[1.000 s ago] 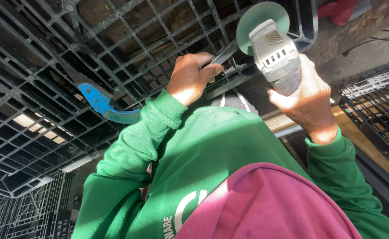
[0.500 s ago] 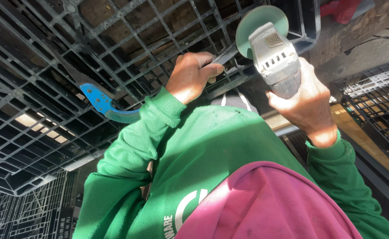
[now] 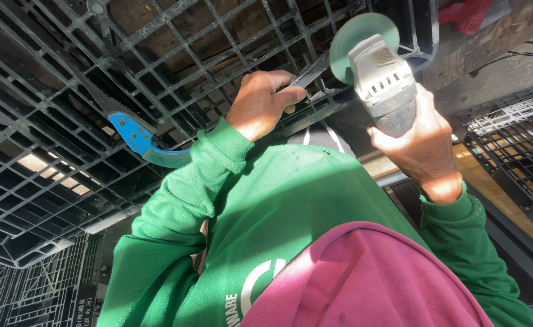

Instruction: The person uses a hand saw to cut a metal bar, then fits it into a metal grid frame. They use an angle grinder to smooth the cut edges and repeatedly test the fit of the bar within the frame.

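My left hand [image 3: 265, 103] is closed on a thin black strip [image 3: 307, 77] that sticks out from a black plastic grid pallet [image 3: 96, 54]. My right hand [image 3: 421, 145] grips the body of a grey angle grinder [image 3: 383, 79]. Its pale green disc [image 3: 362, 33] points up, close beside the end of the strip and by the pallet's edge. Both arms are in green sleeves. A pink cloth shape [image 3: 363, 278] fills the bottom of the view in front of the green top.
A hand saw with a blue handle [image 3: 138, 140] lies on the pallet, left of my left arm. A red tool [image 3: 469, 13] lies at the top right on the ground. More black grid pallets stand at the right [image 3: 515, 145] and bottom left [image 3: 18, 290].
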